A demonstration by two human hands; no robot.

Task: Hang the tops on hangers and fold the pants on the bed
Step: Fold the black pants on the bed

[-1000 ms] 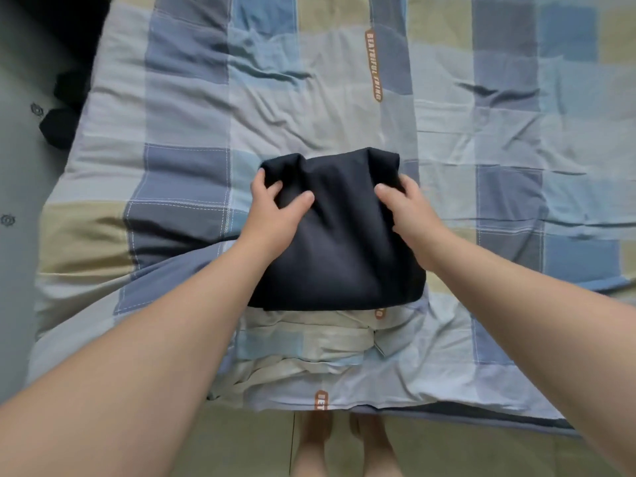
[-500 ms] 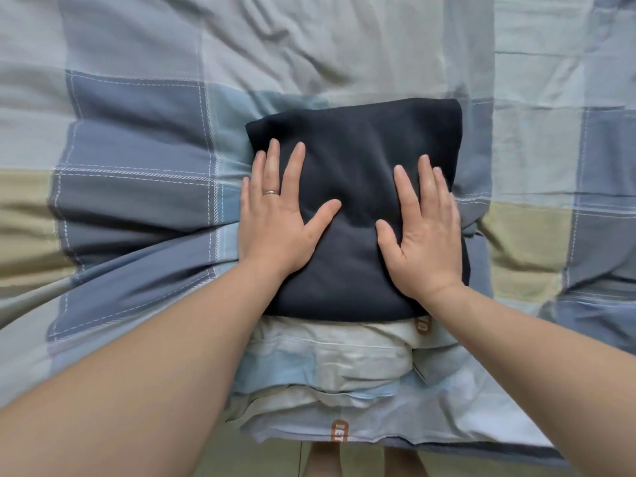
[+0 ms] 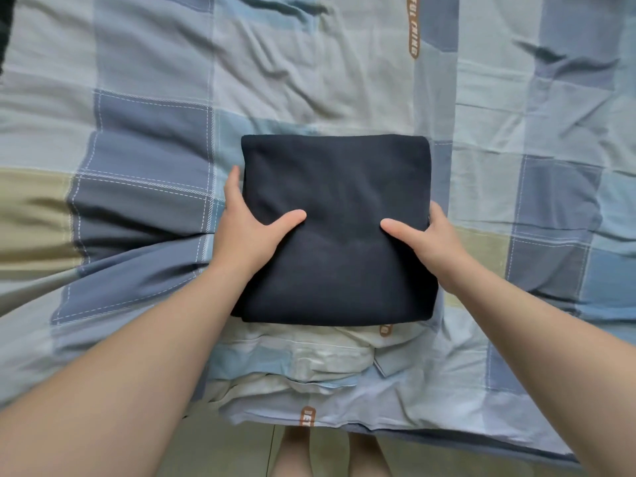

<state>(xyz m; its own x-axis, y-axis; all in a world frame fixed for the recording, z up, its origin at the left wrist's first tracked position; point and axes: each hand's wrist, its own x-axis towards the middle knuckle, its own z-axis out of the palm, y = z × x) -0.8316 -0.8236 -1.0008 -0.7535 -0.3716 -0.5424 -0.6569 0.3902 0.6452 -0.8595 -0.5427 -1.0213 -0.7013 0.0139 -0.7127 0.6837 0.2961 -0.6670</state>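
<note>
Dark navy pants [image 3: 339, 201] lie folded into a neat square on the checked bed cover [image 3: 144, 139], near the bed's front edge. My left hand [image 3: 246, 228] grips the square's left edge, thumb on top, fingers tucked under the side. At the right edge my right hand [image 3: 425, 241] holds it the same way, thumb on top and fingers hidden beneath the fabric. No tops or hangers are in view.
The blue, grey and tan checked cover is wrinkled, with a bunched fold [image 3: 303, 366] at the front edge just below the pants. Below that edge are a pale floor [image 3: 223, 452] and my bare feet [image 3: 299, 452]. A dark object [image 3: 4, 25] shows at the upper left corner.
My hands were pressing flat on top of the folded pants half a second ago. Now they have slid outward to the two side edges and taken hold there.
</note>
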